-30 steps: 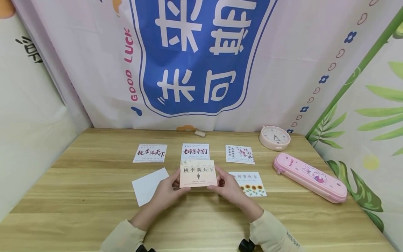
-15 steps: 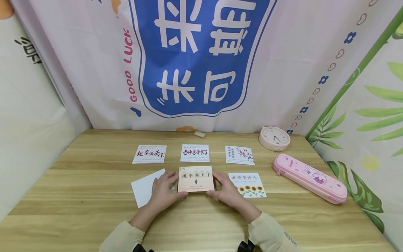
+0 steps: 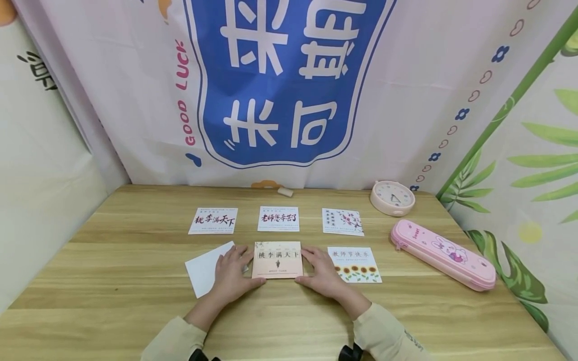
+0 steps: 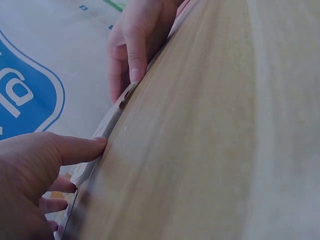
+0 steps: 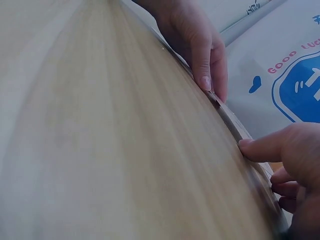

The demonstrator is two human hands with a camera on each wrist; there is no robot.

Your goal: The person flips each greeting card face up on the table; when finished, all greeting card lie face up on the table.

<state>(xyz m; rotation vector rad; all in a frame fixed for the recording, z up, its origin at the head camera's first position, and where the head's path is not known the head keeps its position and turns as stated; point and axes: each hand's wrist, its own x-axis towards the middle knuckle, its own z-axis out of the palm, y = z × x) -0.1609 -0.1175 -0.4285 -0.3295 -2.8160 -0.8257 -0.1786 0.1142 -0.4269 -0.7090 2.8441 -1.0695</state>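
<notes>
A cream-pink card [image 3: 277, 260] printed with dark Chinese characters lies flat on the wooden table between both hands. At its left side, my left hand [image 3: 232, 273] has its fingers spread along the edge, with the thumb by the lower left corner. On the opposite side my right hand [image 3: 324, 273] lies the same way, thumb by the lower right corner. From low down, the left wrist view shows the left thumb [image 4: 82, 149] straight at the card's thin edge. The right thumb [image 5: 262, 146] appears likewise in the right wrist view. A blank white card [image 3: 203, 268] is partly covered by the left hand.
Three printed cards form a back row: left [image 3: 213, 221], middle [image 3: 278, 219] and right [image 3: 343, 222]. A sunflower card [image 3: 356, 264] lies right of the right hand. Farther right are a pink pencil case [image 3: 442, 255] and a round clock [image 3: 393, 198]. A small eraser-like piece [image 3: 285, 191] sits by the back cloth.
The cream-pink card, held raised by both hands a second ago, has come down onto the table in the front row's middle. The fingers have loosened and spread at its sides.
</notes>
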